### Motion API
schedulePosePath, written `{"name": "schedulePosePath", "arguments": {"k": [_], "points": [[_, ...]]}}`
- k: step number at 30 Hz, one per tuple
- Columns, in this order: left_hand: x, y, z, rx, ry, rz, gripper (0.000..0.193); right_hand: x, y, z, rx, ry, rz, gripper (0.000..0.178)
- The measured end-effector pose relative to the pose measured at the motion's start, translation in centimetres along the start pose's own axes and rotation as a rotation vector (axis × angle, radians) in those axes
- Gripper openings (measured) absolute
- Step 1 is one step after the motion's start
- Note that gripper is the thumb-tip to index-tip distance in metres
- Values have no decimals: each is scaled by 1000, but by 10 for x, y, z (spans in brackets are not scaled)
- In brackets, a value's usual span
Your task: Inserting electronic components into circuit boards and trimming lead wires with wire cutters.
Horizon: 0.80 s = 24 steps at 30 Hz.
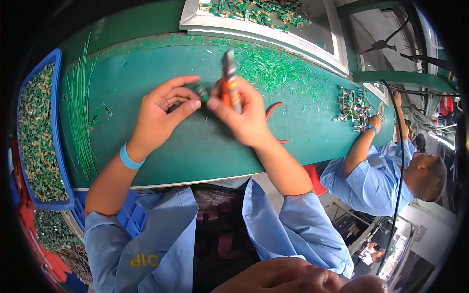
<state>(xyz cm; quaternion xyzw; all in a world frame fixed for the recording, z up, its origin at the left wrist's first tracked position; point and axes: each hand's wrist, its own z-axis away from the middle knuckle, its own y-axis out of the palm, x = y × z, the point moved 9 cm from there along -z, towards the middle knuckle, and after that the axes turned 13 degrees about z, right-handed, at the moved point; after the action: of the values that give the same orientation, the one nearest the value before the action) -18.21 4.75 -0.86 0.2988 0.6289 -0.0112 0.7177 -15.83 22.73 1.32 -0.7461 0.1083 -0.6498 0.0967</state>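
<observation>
Curled fingers and thumb of my left hand (168, 107) close on a small green circuit board (202, 91), whose details are blurred. From the other side, the thumb of my right hand (244, 115) comes up close to that board; whether it touches, I cannot tell. My right hand is wrapped around orange-handled pliers (233, 95), their dark metal head pointing away from me. Partly hidden behind my right wrist, a second tool with curved red handles (273, 111) lies on the green mat (166, 158).
Green scraps (278, 71) litter the mat's far side, below a white-framed tray (264, 36) holding green pieces. At left are long green strips (80, 107) and a blue bin (57, 146) of small boards. Rightward, a co-worker's hand (375, 122) reaches toward wired boards (352, 105).
</observation>
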Motion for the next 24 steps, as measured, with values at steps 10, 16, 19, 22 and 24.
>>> {"name": "schedulePosePath", "arguments": {"k": [10, 16, 19, 22, 24], "points": [[6, 2, -4, 36, -52, -18, 38, -2, -43, -12, -256, 8, -290, 26], [12, -3, -5, 50, -60, -45, 35, 5, -42, -25, -107, 78, 22, 28], [12, -5, -2, 41, -49, -62, 33, 7, -93, -61, -123, 169, 304, 31], [11, -1, -1, 64, -37, -79, 32, -14, -185, -121, -417, 62, 690, 34], [9, 3, -1, 84, -28, -116, 32, -30, -221, -146, -527, 123, 842, 36]]}}
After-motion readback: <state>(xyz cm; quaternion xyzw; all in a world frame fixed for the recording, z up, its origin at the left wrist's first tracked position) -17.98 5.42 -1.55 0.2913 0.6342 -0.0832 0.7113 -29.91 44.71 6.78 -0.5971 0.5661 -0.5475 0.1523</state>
